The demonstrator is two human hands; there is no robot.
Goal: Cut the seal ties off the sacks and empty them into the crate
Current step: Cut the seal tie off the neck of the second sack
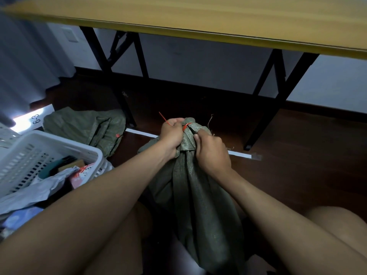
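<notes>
A green woven sack (200,195) stands between my knees, its neck bunched at the top. A red seal tie (186,126) wraps that neck, and its thin tail (162,116) sticks up to the left. My left hand (171,135) grips the gathered neck right at the tie. My right hand (211,153) is closed on a dark tool whose tip (193,131) touches the tie; most of the tool is hidden in the fist. A white slatted crate (59,144) sits at the left, holding several parcels and packets.
A second green sack (85,126) lies flat on the dark floor behind the crate, a red tie (118,135) at its edge. A wooden table (218,20) on black folding legs (264,116) spans the view above. White tape strips (240,154) mark the floor.
</notes>
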